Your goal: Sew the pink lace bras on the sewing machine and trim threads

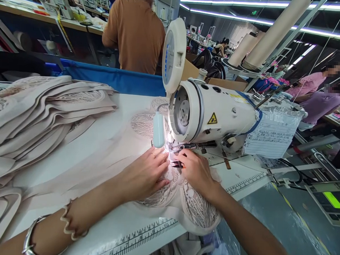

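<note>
a fabric pile (56, 108) lies left of the sewing machine (223, 109)

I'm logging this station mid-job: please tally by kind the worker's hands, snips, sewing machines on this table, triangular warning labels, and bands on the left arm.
Hands: 2 (left hand, right hand)
Snips: 1
Sewing machine: 1
Triangular warning label: 1
Arm bands: 2 (silver bangle, wavy band)
Total: 7

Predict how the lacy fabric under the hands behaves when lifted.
The lacy fabric would probably droop, given its soft folds. It is likely light, since it looks thin. It might snag on the dark blades at the right hand.
</note>
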Available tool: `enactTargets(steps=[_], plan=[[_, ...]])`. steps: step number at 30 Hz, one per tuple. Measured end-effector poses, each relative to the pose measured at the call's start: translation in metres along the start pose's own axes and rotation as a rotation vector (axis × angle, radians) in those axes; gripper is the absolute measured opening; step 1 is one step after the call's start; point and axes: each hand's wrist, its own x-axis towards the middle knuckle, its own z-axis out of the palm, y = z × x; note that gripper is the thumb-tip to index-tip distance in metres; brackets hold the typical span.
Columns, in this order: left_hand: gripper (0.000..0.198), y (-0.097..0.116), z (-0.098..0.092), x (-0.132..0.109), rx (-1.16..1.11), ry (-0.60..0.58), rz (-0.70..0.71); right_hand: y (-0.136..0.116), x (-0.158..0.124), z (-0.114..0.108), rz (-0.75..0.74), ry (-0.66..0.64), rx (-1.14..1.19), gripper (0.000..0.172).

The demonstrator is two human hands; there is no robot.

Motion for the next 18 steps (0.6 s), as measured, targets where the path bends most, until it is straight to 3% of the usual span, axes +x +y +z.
enactTargets(steps=[5,8,12,15,16,18], plan=[[0.026,0.019,0.006,-0.004,0.144,-0.108,0.089,-0.003,-0.051,0.001,0.083,0.032,-0.022,0.005],[0.032,0.023,0.005,-0.004,0.196,-0.130,0.088,0.000,-0.068,0.013,0.010,0.129,-0.043,0.018],[0.029,0.019,0.007,-0.004,0.184,-0.065,0.087,0.013,-0.057,0.019,-0.180,0.225,-0.039,0.030],[0.026,0.013,0.010,-0.004,0.168,-0.046,0.123,0.024,-0.038,0.011,-0.132,0.142,-0.061,0.015],[0.028,0.011,0.010,-0.004,0.161,-0.040,0.132,0.026,-0.031,0.007,-0.108,0.073,-0.054,0.018],[0.030,0.008,0.010,-0.003,0.140,-0.025,0.139,0.028,-0.020,-0.001,-0.086,-0.087,-0.040,0.045]])
